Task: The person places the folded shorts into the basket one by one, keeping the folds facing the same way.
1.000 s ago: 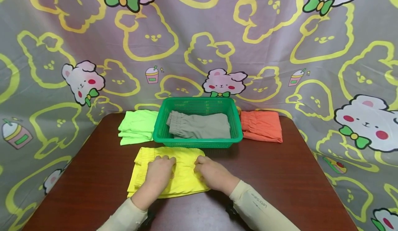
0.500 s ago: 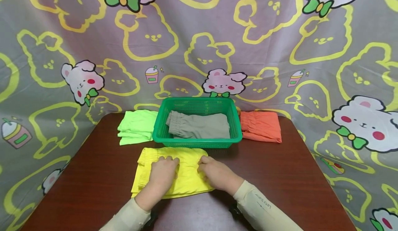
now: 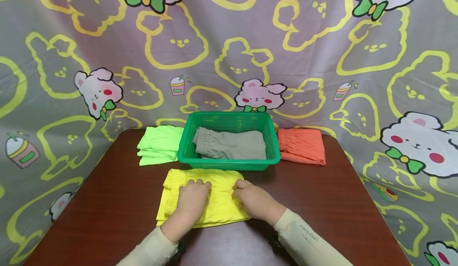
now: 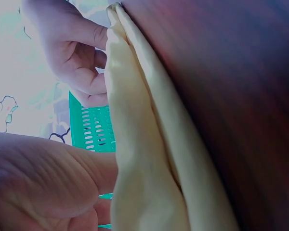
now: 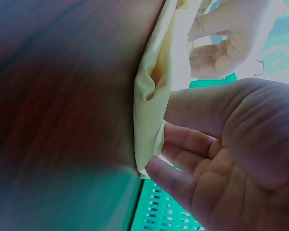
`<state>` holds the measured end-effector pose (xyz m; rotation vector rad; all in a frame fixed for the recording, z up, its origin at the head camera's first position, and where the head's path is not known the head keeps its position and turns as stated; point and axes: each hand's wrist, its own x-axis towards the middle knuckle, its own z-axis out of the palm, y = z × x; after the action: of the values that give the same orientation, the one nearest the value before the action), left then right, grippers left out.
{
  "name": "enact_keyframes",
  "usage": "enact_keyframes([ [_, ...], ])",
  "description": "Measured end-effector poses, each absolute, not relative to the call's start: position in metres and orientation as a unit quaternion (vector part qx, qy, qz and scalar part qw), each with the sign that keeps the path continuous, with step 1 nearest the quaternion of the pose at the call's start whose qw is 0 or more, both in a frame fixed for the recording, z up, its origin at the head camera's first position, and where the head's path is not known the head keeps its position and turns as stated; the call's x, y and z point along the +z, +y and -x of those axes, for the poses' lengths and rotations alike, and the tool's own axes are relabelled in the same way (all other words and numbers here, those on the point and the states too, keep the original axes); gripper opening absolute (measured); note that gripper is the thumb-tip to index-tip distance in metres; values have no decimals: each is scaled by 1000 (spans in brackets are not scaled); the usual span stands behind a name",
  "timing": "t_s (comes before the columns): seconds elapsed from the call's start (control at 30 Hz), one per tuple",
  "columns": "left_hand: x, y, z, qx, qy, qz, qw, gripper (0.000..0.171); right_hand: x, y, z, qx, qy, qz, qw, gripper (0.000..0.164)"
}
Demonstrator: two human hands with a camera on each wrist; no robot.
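Observation:
Folded yellow pants [image 3: 223,208] with a gathered waistband lie flat on the table before the basket. My left hand [image 3: 194,199] rests on their middle, fingertips and thumb down on the cloth. Against their right side my right hand [image 3: 257,200] touches the cloth with loosely bent fingers. In the left wrist view the layered near edge of the pants [image 4: 139,130] shows, with the left thumb [image 4: 103,168] meeting the cloth. The right wrist view has the right thumb and fingers [image 5: 171,178] spread at the end of the pants [image 5: 151,106].
A green perforated basket [image 3: 229,164] stands just behind the pants, holding folded grey pants [image 3: 236,144]. Left of it lies a folded lime-green garment [image 3: 161,142], and right of it a folded orange garment [image 3: 303,146]. A patterned curtain [image 3: 222,39] hangs behind the brown table [image 3: 322,202].
The yellow pants have slid a little to the right across the table, and both hands have moved right with them. The basket and other folded garments stay put.

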<state>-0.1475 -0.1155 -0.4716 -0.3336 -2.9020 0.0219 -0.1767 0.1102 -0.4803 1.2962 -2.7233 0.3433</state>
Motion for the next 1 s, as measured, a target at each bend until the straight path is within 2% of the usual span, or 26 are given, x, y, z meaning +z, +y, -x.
enact_keyframes([
  [0.3,-470,-107,147,9,-988,111,106,28,-478,118,177,111,-896,-428,46,22],
  [0.63,-469,-97,147,9,-989,108,98,27,-480,128,176,120,-890,-434,67,25],
  [1.0,-468,-84,146,28,-991,98,89,18,-476,137,176,125,-891,-434,55,26],
])
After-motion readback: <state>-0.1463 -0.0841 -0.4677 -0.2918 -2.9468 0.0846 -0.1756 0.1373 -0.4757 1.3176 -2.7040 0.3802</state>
